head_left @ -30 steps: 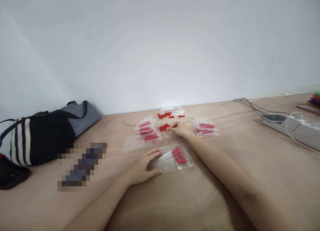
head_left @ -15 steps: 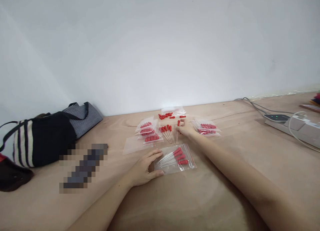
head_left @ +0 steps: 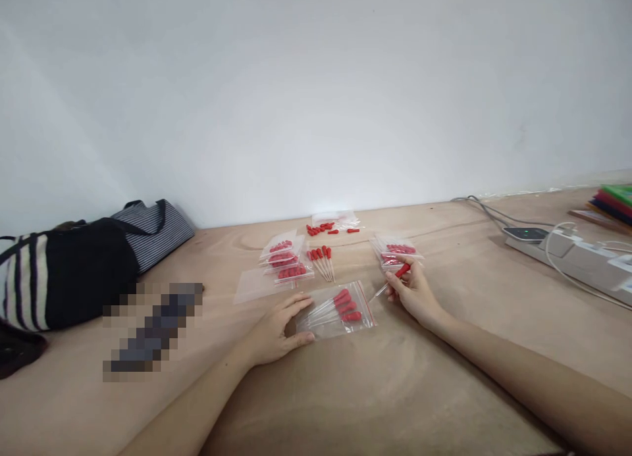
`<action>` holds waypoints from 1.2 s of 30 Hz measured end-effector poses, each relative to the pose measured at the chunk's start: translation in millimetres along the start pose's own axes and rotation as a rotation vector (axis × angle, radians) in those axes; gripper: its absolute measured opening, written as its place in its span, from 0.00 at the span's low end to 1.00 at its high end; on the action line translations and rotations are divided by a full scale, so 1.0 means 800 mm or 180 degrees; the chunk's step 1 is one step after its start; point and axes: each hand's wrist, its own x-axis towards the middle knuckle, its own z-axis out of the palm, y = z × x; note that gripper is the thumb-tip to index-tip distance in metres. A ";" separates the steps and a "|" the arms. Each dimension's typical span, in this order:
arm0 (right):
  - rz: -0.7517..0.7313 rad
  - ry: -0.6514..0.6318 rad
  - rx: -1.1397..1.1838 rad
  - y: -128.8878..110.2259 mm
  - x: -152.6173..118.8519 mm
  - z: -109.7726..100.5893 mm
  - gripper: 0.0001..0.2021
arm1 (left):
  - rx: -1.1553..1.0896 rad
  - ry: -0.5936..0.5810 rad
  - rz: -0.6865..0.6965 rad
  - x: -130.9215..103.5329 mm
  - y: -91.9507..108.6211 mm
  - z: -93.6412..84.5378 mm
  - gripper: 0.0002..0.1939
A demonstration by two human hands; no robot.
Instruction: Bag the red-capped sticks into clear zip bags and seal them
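The right hand (head_left: pixel 412 291) pinches a dropper (head_left: pixel 380 291), likely light, fragile, best held by its soft bulb (head_left: pixel 405 269); the left hand (head_left: pixel 276 332), fingers spread, touches a bag (head_left: pixel 330 330).

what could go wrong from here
The right hand holds a slim clear dropper with a red bulb, angled toward the nearest clear plastic bag; its tip might snag the red-lined edge. The left hand rests at that bag's opposite end, so the edge could shift if pushed.
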 end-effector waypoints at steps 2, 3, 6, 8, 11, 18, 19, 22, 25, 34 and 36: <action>0.0065 0.0012 0.0146 -0.001 -0.002 0.004 0.28 | 0.0025 0.0009 -0.0007 0.000 0.000 0.001 0.29; 0.0111 0.0015 0.0218 -0.002 -0.004 0.005 0.28 | 0.0034 0.0019 -0.0001 0.000 -0.001 0.002 0.29; 0.0268 -0.0049 0.0358 -0.005 -0.011 0.009 0.28 | 0.0058 0.0041 0.0028 0.001 -0.001 0.003 0.29; 0.0342 -0.0119 0.0400 -0.006 -0.017 0.011 0.28 | 0.0076 0.0036 0.0033 0.002 -0.001 0.003 0.29; 0.0456 -0.0271 0.0480 -0.007 -0.023 0.011 0.27 | 0.0095 0.0015 0.0007 0.002 0.002 0.002 0.29; 0.0897 -0.0833 0.0308 -0.008 -0.022 0.003 0.21 | 0.0089 0.0042 -0.0003 0.002 0.008 0.001 0.29; 0.0856 -0.0981 0.0190 -0.009 -0.022 0.002 0.20 | 0.0090 0.0048 0.0004 0.002 0.008 0.002 0.29; 0.0676 -0.1250 -0.0165 -0.013 -0.023 0.005 0.19 | 0.0103 0.0080 0.0040 0.002 0.006 0.003 0.28; 0.0662 -0.1433 -0.0432 -0.015 -0.022 0.011 0.17 | 0.0126 0.0123 0.0089 0.002 0.005 0.004 0.28; 0.0936 -0.2028 -0.0821 -0.018 -0.004 0.009 0.16 | 0.0120 0.0090 0.0131 0.002 0.001 0.004 0.29; 0.0971 -0.1967 -0.0821 -0.016 0.000 0.011 0.16 | 0.0102 0.0080 0.0135 0.002 0.001 0.004 0.29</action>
